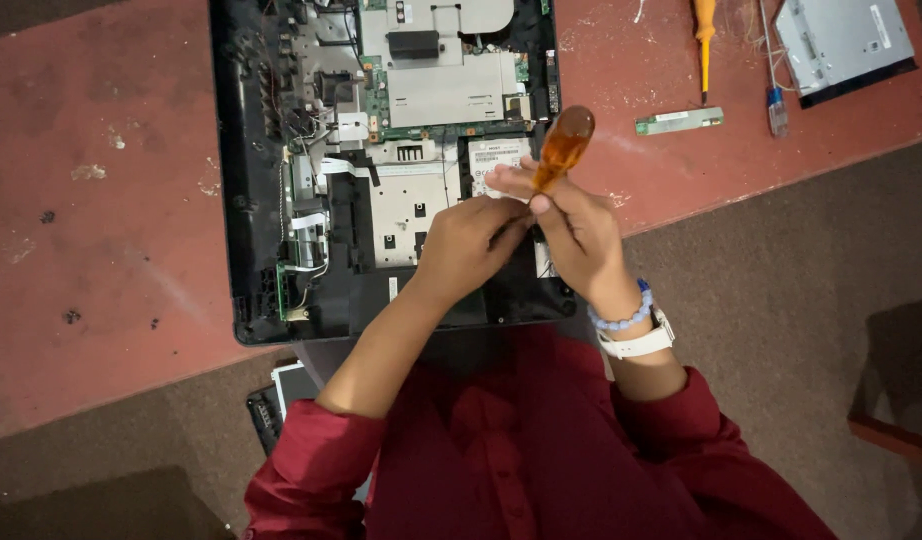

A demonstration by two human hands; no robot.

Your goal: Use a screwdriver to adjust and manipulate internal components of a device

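Holding an amber-handled screwdriver in a closed grip, the right hand sits over the near right part of the opened laptop, with the handle pointing up and away from the person and slightly right. The shaft runs down toward the left hand, so the tool's long axis slants from the far right to the near left; its tip is hidden between the two hands, probably touching the laptop there. The left hand is curled shut just beside the right, fingers meeting it at the lower end of the tool, and is the nearer of the two to the tip. The laptop lies on a red table, its near edge almost at the table's edge. Right of the laptop are a small green circuit strip, a yellow screwdriver and a grey drive; left of it the table offers open room
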